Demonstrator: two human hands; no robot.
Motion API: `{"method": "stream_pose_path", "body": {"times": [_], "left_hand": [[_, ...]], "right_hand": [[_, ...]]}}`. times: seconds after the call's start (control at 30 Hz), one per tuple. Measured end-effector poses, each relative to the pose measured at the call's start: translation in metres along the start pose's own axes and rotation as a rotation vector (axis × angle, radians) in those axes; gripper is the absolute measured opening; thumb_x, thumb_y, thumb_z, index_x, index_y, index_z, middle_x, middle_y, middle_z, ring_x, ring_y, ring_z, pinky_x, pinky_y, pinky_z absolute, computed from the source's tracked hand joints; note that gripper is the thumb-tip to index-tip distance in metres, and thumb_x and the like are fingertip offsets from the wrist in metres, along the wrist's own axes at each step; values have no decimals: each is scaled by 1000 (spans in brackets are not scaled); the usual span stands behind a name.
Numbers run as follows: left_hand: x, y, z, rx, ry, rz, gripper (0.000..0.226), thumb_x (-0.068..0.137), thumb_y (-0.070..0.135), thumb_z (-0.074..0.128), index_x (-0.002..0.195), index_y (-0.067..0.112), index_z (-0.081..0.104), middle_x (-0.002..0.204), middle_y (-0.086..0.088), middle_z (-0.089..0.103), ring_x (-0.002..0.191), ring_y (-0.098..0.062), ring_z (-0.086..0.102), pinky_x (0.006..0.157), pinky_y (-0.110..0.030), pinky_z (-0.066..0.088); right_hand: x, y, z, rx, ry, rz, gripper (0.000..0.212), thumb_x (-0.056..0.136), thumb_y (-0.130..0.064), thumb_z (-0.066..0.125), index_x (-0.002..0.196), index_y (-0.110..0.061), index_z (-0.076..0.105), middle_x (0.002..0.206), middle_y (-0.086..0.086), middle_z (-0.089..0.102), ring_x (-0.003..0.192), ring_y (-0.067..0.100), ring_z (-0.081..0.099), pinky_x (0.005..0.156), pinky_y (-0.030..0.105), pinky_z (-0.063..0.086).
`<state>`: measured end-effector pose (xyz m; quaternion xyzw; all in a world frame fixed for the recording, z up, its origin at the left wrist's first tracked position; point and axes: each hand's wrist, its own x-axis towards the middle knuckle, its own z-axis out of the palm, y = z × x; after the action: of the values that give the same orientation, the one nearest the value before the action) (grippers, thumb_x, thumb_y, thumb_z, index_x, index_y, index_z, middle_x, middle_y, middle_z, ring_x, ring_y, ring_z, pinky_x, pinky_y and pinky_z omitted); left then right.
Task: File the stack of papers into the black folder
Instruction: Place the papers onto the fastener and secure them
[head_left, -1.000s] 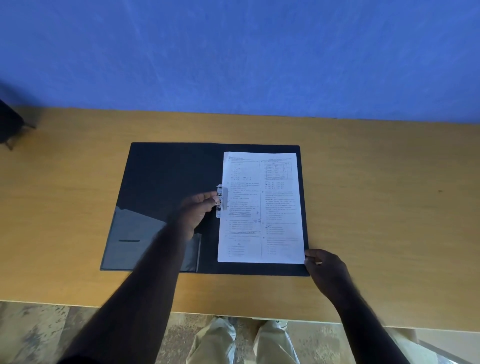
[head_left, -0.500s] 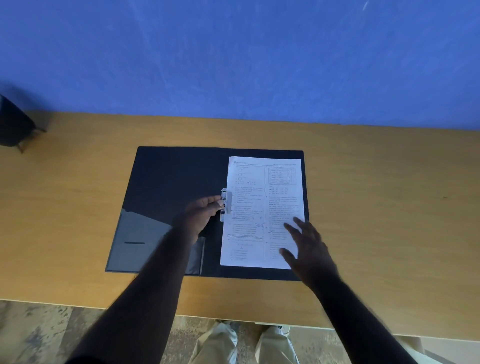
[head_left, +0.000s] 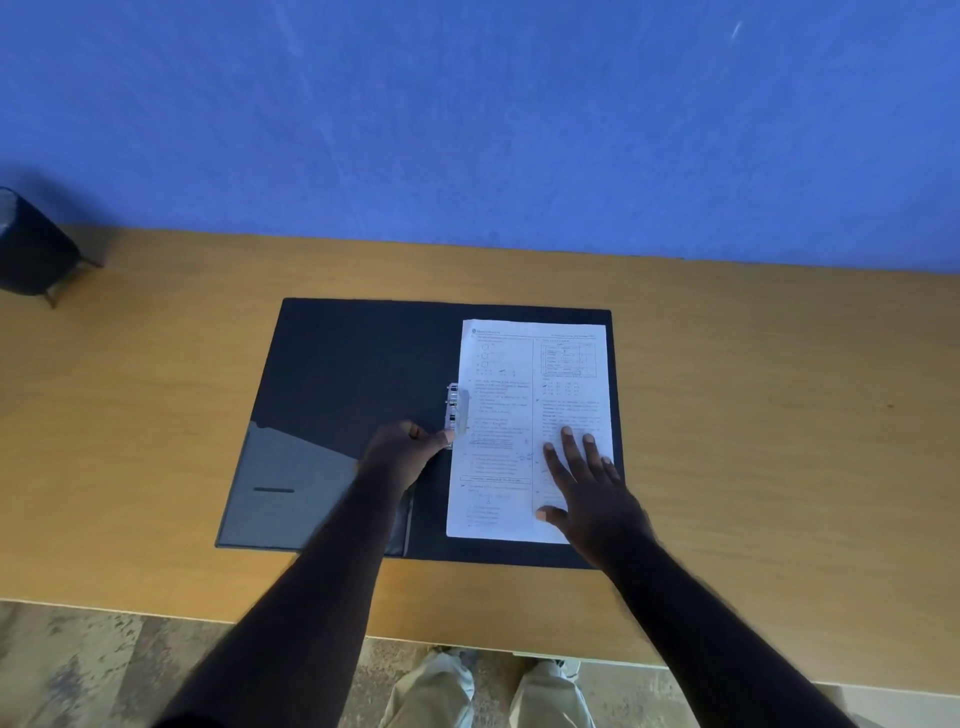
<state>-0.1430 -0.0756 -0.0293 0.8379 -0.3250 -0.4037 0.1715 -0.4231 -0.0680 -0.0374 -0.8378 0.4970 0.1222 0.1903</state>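
Black folder, white papers, ochre bench, blue wall

The folder (head_left: 358, 374) is matt black with a grey glossy pocket (head_left: 291, 488); the papers (head_left: 524, 415) are white with fine dark print and ruled tables; the bench (head_left: 753, 415) is plain yellow-brown wood; the wall (head_left: 467, 119) is mottled blue
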Motion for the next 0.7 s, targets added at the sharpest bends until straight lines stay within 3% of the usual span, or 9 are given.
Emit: {"method": "stream_pose_path", "body": {"times": [0.1,0.37,0.53,0.7], "left_hand": [[-3,2,4,177,69,-2,53,65,70,68,69,18,59,63,8,63,65,-13,59,77,-39,41],[-9,5,12,315,155,42,47,70,69,63,67,22,56,62,8,62,65,-13,57,81,-39,34],[-8,5,7,251,122,32,48,69,68,66,70,21,61,65,8,64,69,-11,59,82,-39,38],[-9,3,-4,82,5,45,48,71,65,69,73,17,65,71,5,68,72,-16,65,74,-36,51]], "right_hand": [[0,0,0,-11,-12,-1,90,99,-54,49,160,-22,-8,161,2,-26,155,33,-11,125,49,11],[0,2,2,-30,-10,-3,89,99,-54,48,160,-23,-10,161,2,-27,152,31,-17,124,47,8],[0,2,2,-36,-18,0,89,99,-55,48,160,-23,-10,162,3,-26,148,29,-21,124,48,8],[-1,1,0,-44,-23,1,89,99,-55,48,161,-23,-7,162,4,-24,154,33,-11,124,50,11]]}}
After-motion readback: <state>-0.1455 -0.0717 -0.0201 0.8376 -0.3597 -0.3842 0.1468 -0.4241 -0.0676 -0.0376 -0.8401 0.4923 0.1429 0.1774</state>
